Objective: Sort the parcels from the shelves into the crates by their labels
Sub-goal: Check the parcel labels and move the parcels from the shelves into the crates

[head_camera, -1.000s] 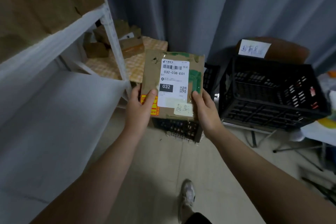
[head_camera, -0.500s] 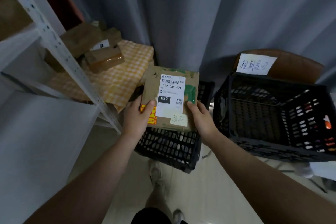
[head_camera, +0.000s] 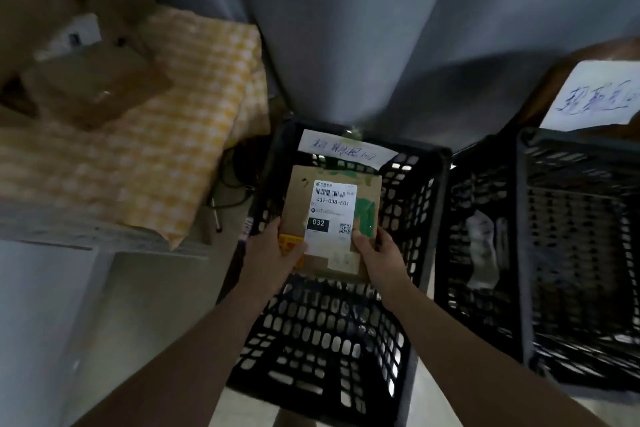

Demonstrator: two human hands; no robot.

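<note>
1. Both hands are on one job: the left hand (head_camera: 273, 253) and right hand (head_camera: 384, 256) each grip a near corner of a cardboard parcel (head_camera: 363, 184), thumbs on top, holding it flat with the label up.
2. Biggest thing in play is the black middle crate (head_camera: 322, 340). The parcel hangs right over its open top, toward the far side, and has not been let go. The part of the crate floor I can see looks bare, so I'd judge this an early drop.
3. Just beside it on the right sits a second crate (head_camera: 571, 288). Something pale (head_camera: 481, 253) shows through the mesh, but I cannot tell whether it's a parcel.
4. Far left there's a checked cloth (head_camera: 166, 163) with blurred brown boxes (head_camera: 93, 87) on it. If those count, plenty of sorting is left.
5. One paper sign (head_camera: 346, 151) is on the middle crate's far rim and a larger sign (head_camera: 595, 97) is behind the right crate. The handwriting on both is too blurred to read.
6. Smallest of all is the parcel's white shipping label (head_camera: 334, 215), which reads 032-038-E01, with a small note (head_camera: 343, 258) below it that is unreadable. That means I can't confirm it matches the crate's sign.
</note>
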